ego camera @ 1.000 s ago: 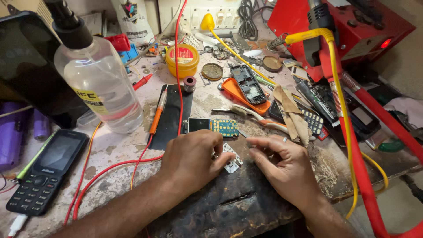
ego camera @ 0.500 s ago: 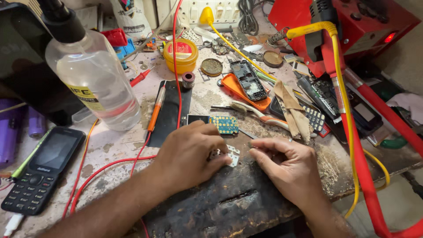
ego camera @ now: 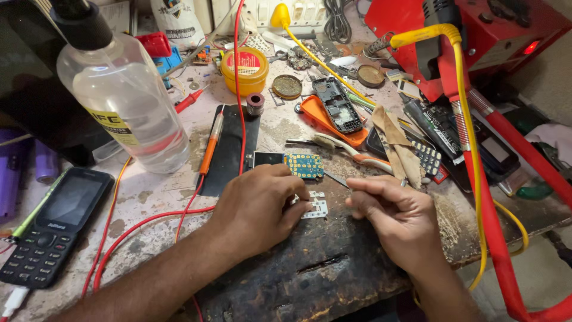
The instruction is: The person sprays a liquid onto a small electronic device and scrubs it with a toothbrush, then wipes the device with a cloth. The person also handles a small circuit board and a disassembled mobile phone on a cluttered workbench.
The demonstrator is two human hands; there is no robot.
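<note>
We count one small white perforated keypad plate (ego camera: 314,208) lying on the dark scorched wooden block (ego camera: 298,268), with our left hand (ego camera: 256,209) pressing it down under curled fingertips. Our right hand (ego camera: 396,217) pinches one thin metal tweezer (ego camera: 337,179), mostly hidden by the fingers. One blue keypad circuit board (ego camera: 295,165) lies just beyond, one black keypad phone (ego camera: 53,223) far left.

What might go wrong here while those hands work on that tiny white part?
The small white part, pinned only by the left hand fingertips, might slip off the worn dark block. The red wire runs beside that wrist and might snag. The clear liquid bottle stands close enough to be knocked.
</note>
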